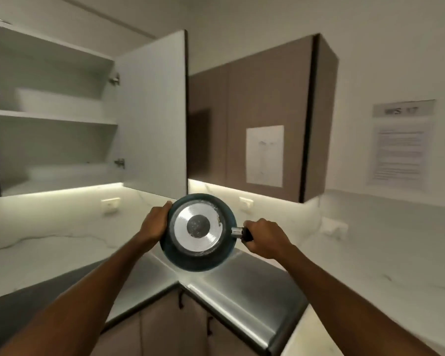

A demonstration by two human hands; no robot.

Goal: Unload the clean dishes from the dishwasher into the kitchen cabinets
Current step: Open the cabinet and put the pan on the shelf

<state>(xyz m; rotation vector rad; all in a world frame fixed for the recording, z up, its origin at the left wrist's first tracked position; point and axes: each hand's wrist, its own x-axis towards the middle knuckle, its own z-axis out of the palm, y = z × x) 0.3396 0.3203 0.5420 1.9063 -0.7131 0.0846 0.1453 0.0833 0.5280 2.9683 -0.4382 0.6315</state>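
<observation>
— Where now?
— Pan (198,232) up above counter (242,286) corner, right hand (265,238) closed on handle, left hand (156,224) gripping rim.
— Risk?
— Could hit open cabinet door (152,111) if lifted carelessly.

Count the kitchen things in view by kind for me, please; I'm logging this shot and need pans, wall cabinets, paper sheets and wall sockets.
Pans: 1, the blue pan, bottom facing the camera, left hand on its rim, right hand on its handle.
Wall cabinets: 2, one open cabinet, one closed cabinet.
Paper sheets: 2, one on the closed cabinet, one on the wall.
Wall sockets: 3.
Total: 8.
</observation>
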